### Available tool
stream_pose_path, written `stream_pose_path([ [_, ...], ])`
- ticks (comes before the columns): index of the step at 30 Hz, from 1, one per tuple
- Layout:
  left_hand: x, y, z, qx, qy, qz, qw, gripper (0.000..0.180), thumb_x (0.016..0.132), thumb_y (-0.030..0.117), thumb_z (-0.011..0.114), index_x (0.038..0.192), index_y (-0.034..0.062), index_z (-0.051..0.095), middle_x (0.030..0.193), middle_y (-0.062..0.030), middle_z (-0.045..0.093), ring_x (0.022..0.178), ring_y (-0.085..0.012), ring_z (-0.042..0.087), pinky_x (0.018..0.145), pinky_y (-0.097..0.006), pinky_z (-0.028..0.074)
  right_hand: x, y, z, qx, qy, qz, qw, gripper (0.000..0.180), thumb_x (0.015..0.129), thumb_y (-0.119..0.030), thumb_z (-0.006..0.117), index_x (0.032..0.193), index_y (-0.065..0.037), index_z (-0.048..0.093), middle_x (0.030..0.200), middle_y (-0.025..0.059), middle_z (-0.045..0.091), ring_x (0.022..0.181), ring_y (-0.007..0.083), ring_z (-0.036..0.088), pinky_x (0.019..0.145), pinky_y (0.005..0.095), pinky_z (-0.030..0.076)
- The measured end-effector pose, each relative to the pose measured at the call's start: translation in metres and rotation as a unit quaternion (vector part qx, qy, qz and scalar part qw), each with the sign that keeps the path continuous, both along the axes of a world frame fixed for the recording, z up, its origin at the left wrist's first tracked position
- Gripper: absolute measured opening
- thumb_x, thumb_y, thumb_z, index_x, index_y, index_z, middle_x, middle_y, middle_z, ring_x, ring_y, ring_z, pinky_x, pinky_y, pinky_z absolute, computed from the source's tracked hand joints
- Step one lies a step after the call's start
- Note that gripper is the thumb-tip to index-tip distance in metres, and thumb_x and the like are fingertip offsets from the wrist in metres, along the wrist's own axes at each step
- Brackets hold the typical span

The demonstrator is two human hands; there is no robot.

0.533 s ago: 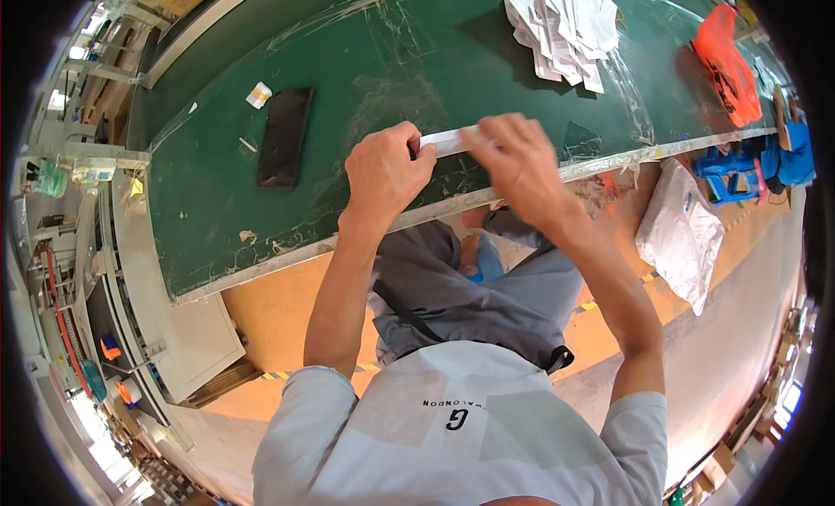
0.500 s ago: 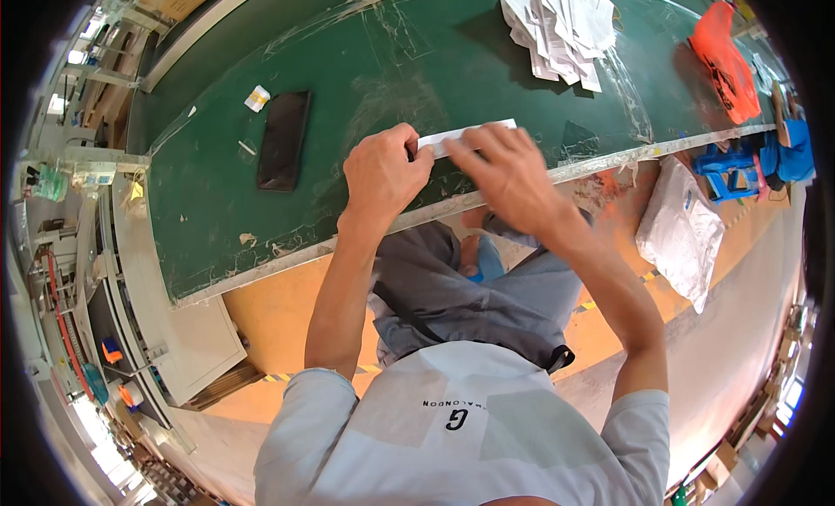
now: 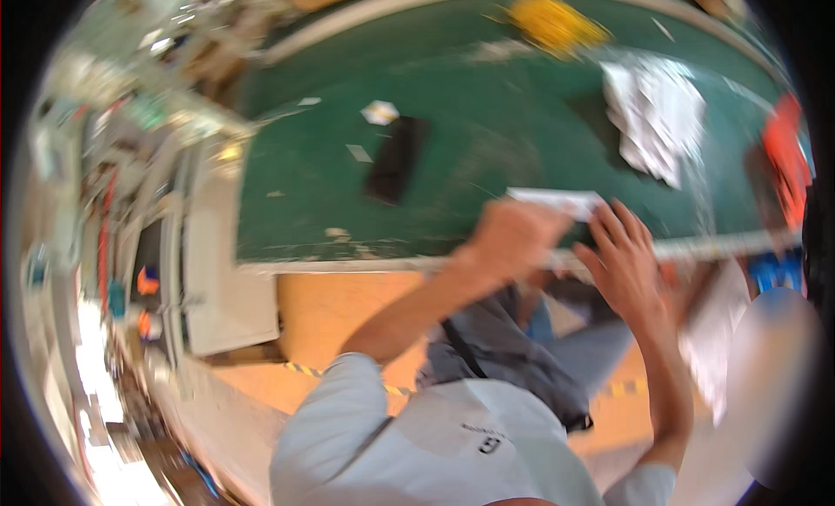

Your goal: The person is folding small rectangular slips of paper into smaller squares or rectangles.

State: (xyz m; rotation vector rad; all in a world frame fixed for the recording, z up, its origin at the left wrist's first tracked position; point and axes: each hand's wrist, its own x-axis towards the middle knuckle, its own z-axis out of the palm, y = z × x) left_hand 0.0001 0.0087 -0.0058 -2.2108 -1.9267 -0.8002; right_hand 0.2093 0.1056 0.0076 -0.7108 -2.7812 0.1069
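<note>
Strip: white paper strip (image 3: 557, 201), flat and narrow, lying along the near edge of the green table (image 3: 487, 114), right under my two hands.
Left hand: my left hand (image 3: 513, 236) is curled closed over the strip's left end, knuckles up; the blur hides whether I pinch it or only press it down, so I cannot tell how firm the hold is.
Right hand: my right hand (image 3: 622, 262) is spread, fingers (image 3: 631, 223) apart and reaching up to the strip's right end; it holds nothing, and I cannot tell if the tips touch the paper.
Weight: I judge it very light, close to nothing in the hand, so a draught or a quick move could lift it.
Stiffness: thin and limp by the look of it; likely to sag or curl between my hands if lifted by one end only.
Surface: probably smooth and apt to slide on the green top.
Fragility: I expect it to crease or tear if pulled hard.
Where to hold: at both ends, a light pinch of thumb and forefinger, keeping it taut between my hands.
Beyond my left hand: a black flat case (image 3: 396, 158) lies well apart, with small white scraps (image 3: 379, 112) past it.
Beyond my right hand: a heap of white sheets (image 3: 657, 114) farther up the table, a red thing (image 3: 787, 158) off to the right.
</note>
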Motion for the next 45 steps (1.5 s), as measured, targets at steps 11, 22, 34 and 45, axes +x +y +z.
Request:
stream_pose_path([
  [11,-0.04,-0.044,-0.001,-0.08,0.133,-0.006,0.988,0.056,0.081,0.015,0.063,0.137,0.0088,0.062,0.072,-0.002,0.063,0.062,-0.0205,0.063,0.058,-0.037,0.048,0.004,0.003,0.006,-0.032,-0.006,0.02,0.999,0.051,0.091,-0.027,0.066,0.128,0.007,0.061,0.144,0.0204,0.053,0.134,0.042,0.047,0.11,0.0532,0.036],
  [22,-0.05,-0.035,-0.005,-0.018,-0.006,-0.029,0.999,0.033,0.083,0.025,0.069,0.11,0.0056,0.068,0.07,-0.0105,0.065,0.067,-0.032,0.068,0.059,-0.046,0.052,-0.006,0.034,-0.003,-0.073,0.043,0.078,0.993,0.023,0.088,-0.012,0.069,0.104,0.004,0.067,0.13,0.0222,0.064,0.125,0.0424,0.057,0.112,0.0526,0.042],
  [34,-0.043,-0.001,-0.032,0.02,-0.006,0.023,1.0,0.022,0.09,0.027,0.067,0.08,0.0081,0.066,0.069,-0.0107,0.065,0.067,-0.0322,0.069,0.059,-0.045,0.053,-0.032,0.036,0.029,-0.081,0.049,0.096,0.991,0.03,0.076,-0.001,0.075,0.103,-0.002,0.064,0.096,0.0146,0.064,0.092,0.0384,0.059,0.085,0.048,0.046],
  [45,-0.05,-0.005,-0.036,0.083,0.064,-0.001,0.994,0.014,0.085,0.024,0.066,0.078,0.0113,0.064,0.074,-0.0042,0.062,0.072,-0.0256,0.067,0.067,-0.04,0.05,-0.034,0.05,0.014,-0.063,0.108,0.127,0.984,0.006,0.082,0.0,0.068,0.088,-0.001,0.068,0.086,0.013,0.065,0.083,0.0371,0.062,0.077,0.0471,0.048],
])
